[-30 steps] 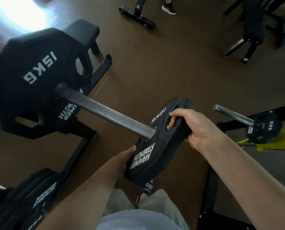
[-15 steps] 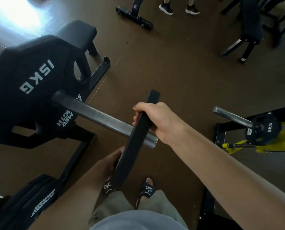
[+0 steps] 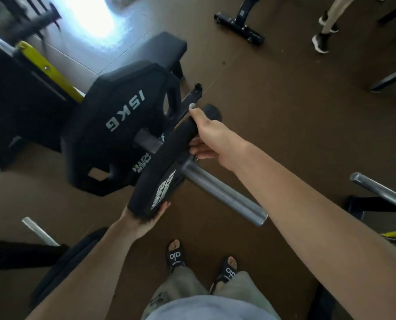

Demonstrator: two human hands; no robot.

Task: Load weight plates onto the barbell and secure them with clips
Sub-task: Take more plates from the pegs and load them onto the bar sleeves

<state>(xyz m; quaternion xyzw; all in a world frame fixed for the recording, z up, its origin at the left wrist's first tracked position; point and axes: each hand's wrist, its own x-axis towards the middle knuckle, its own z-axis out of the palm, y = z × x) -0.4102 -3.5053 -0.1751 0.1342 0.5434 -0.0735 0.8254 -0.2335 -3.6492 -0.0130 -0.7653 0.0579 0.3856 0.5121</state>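
The smaller weight plate [image 3: 160,172] sat threaded on the barbell sleeve [image 3: 222,195], a short gap from the 15 kg plate [image 3: 120,125]. The right hand [image 3: 206,135] gripped its upper rim, fingers curled; the left hand [image 3: 146,221] cupped its lower edge. Sandalled feet [image 3: 176,257] stood on brown floor [image 3: 284,112].

barbell sleeve [image 3: 224,197]: smooth grey metal, dull sheen
15 kg plate [image 3: 120,125]: matt black rubber look
smaller plate [image 3: 162,167]: matt black
floor [image 3: 273,93]: matt brown
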